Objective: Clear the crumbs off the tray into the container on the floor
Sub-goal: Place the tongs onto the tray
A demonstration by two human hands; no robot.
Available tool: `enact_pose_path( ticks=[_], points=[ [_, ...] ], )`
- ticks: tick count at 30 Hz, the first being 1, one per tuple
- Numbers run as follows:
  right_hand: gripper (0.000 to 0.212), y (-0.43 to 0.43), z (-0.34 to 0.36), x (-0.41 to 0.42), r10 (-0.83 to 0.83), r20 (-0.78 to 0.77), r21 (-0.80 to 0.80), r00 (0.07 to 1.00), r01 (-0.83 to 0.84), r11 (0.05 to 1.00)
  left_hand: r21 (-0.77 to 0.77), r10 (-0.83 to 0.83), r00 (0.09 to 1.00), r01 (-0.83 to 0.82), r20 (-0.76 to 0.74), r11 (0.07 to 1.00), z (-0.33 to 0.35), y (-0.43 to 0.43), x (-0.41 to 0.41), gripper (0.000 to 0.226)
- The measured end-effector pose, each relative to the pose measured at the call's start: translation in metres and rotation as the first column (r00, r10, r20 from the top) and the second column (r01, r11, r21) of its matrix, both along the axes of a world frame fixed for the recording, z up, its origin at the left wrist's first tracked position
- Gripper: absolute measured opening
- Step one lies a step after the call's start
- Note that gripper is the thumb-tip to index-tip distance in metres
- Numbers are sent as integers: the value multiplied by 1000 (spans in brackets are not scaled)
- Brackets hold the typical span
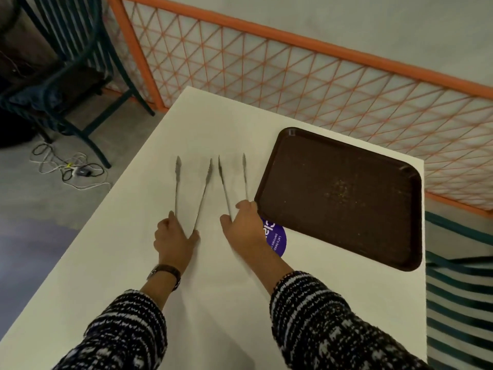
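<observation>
A dark brown tray lies tilted on the right part of the white table, with small yellowish crumbs scattered near its middle. My left hand holds a pair of metal tongs whose arms are spread apart and point away from me. My right hand holds a second pair of tongs, also spread, just left of the tray's near left corner. No container on the floor is in view.
A round purple sticker on the table is partly covered by my right hand and the tray. An orange lattice fence runs behind the table. A dark green chair and loose cables are at the left; another striped chair stands at the right.
</observation>
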State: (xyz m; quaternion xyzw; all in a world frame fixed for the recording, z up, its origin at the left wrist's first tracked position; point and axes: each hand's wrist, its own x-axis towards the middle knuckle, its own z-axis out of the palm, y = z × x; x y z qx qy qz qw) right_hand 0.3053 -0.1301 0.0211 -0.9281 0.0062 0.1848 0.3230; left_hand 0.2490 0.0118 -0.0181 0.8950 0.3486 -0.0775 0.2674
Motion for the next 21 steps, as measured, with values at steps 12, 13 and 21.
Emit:
enact_pose_path(
  ticks=[12,13,21],
  points=[
    [56,-190,15,29,43,136,-315,990,2,949,-85,27,992,-16,125,996,2,-41,6,72],
    [56,-204,11,30,31,139,-329,990,17,944,-87,3,991,9,133,996,2,-47,8,72],
    [76,-269,-16,40,-86,90,-482,992,119,868,-143,-89,968,125,235,982,7,-89,20,71]
  ],
)
